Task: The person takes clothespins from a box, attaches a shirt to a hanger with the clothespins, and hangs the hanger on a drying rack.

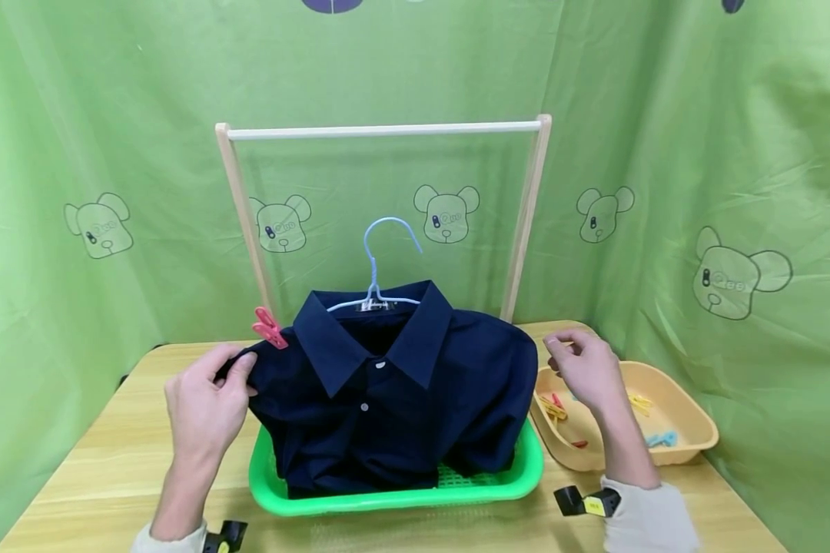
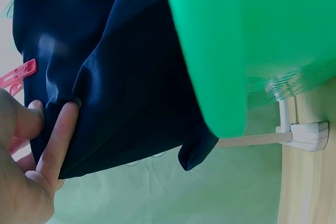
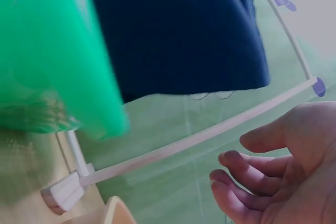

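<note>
Left hand (image 1: pixel 207 399) is pinching the shoulder edge of a navy shirt (image 1: pixel 484 369) at left-center of the head view, thumb against fingers; the cloth is running rightward from the grip. Pink clip (image 1: pixel 270 330) is biting the same shoulder, just above and right of the fingertips. Shirt is filling the frame's middle, collar up, lower part sitting in a green basket (image 1: pixel 387 504) at bottom center. Blue hanger (image 1: pixel 373 270) is sticking out of the collar, hook up. Rack (image 1: pixel 387 131) is standing behind, bar crossing upper middle. Right hand (image 1: pixel 588 365), right of center, is hovering near the shirt's other shoulder, apart from it: fingers loosely curled, thumb standing off the fingertips in the right wrist view. Tan tray (image 1: pixel 692 418) at lower right is holding yellow, red and blue clips.

Writing: bear prints (image 1: pixel 446 217) on the curtain (image 1: pixel 387 61) are showing lettering that seems to start with "Q", rest unclear. Collar label (image 1: pixel 376 306) is carrying light script, too small to read. Same for the yellow sticker (image 1: pixel 595 506) by the right wrist.

Pose: left forearm is rising from bottom left, leaning right. Right forearm is rising from bottom right, leaning left across the tray.
</note>
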### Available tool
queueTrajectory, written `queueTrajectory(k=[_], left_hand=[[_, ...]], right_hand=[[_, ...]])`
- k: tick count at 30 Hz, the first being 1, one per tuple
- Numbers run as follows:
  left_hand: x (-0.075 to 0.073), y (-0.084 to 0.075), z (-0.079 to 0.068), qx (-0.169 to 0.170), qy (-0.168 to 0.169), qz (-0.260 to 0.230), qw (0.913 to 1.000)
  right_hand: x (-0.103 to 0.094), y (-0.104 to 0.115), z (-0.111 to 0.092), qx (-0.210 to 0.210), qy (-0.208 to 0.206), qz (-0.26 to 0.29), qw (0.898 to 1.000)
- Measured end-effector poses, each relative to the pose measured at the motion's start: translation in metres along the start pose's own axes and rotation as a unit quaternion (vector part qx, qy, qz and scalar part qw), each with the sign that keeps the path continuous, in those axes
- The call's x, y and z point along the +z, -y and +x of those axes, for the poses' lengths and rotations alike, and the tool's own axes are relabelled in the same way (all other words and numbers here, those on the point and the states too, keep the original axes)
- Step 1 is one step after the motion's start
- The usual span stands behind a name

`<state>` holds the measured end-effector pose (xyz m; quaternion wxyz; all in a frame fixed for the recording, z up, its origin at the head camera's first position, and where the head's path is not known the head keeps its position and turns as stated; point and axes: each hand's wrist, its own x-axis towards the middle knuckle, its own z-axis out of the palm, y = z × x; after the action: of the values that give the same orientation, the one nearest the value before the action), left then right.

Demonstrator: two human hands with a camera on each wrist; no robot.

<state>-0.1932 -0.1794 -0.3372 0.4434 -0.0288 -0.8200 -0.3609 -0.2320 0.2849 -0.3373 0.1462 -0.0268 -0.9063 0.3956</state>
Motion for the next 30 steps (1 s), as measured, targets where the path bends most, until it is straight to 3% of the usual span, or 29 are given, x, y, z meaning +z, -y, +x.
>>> queueTrajectory(k=[5, 15, 30], left_hand=[[0.0, 0.0, -0.001, 0.0, -0.003, -0.001, 1.0], [-0.001, -0.001, -0.001, -0.001, 0.0, 0.003, 1.0], [-0.002, -0.002, -0.001, -0.009, 0.004, 0.003, 0.9999]], right_hand=[[0.008, -0.015, 0.008, 0.006, 0.02, -0.034, 0.999], [0.025, -0.05, 0.018, 0.031, 0.109, -0.077, 0.991], [0.029, -0.062, 0.021, 0.049, 0.146, -0.138, 0.978]])
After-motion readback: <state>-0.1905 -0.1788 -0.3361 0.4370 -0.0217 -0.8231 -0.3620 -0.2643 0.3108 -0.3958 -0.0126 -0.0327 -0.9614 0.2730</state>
